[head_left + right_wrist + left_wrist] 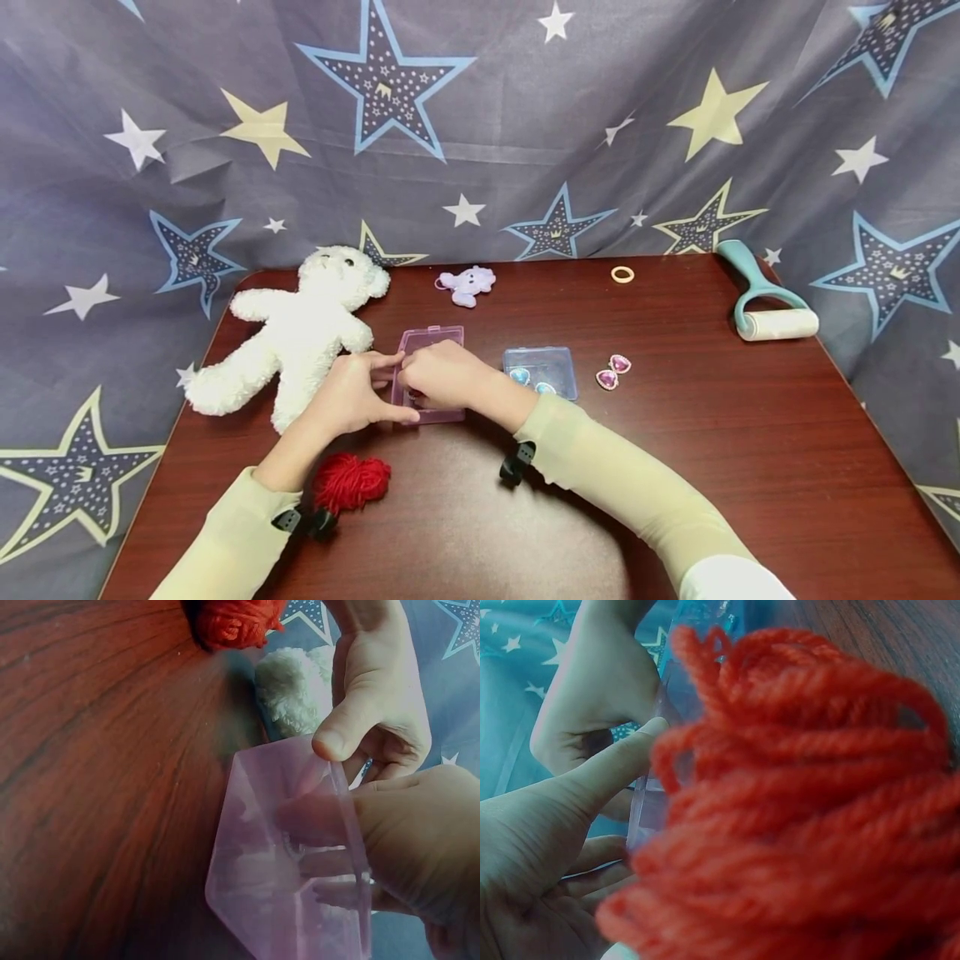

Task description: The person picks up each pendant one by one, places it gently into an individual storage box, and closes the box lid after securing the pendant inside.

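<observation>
A see-through pink plastic box point(435, 336) sits on the table in front of me. My left hand point(352, 398) holds it by the left side, with the thumb at the near corner and the fingers farther back. My right hand point(447, 375) reaches inside, its fingers showing blurred through the box wall point(247, 802). A small rounded thing point(291, 844) lies by those fingertips; whether they pinch it is unclear. Right of the box is a see-through blue box point(551, 360) with two blue gem pieces. Two pink heart gems point(613, 372) with pale rims lie beyond it.
A white teddy bear point(300, 333) lies at the left, behind my left hand. Red yarn point(351, 482) sits near my left wrist. Toward the back are a small purple plush toy point(468, 286) and a pale ring point(622, 268). A teal-handled lint roller point(776, 324) rests at the right.
</observation>
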